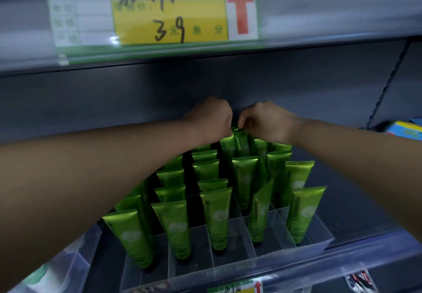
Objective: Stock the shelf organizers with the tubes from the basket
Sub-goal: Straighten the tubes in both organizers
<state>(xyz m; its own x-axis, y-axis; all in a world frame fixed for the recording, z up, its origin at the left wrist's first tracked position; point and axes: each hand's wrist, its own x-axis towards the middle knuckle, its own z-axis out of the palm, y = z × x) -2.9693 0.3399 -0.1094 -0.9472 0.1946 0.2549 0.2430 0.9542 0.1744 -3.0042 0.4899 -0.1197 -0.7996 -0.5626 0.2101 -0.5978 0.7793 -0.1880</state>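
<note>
Tally: roughly twenty green tubes (217,219), some hidden behind arms (91,167); two clear organizers (235,262), the middle one with five lanes (190,254); two price labels (169,18), each with one red arrow (239,7); two hands, left hand (212,117) and right hand (262,121); one blue box (405,130).

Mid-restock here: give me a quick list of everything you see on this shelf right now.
tubes: about twenty, green, upright in the organizer
organizer: one, clear, divided, on the lower shelf
back-row tube: one, green, behind the others
price tag: one, green-yellow with red arrow, upper shelf edge
box: one, blue, far right
left hand, right hand: two, bare, both pinching the back-row tube's top
</note>
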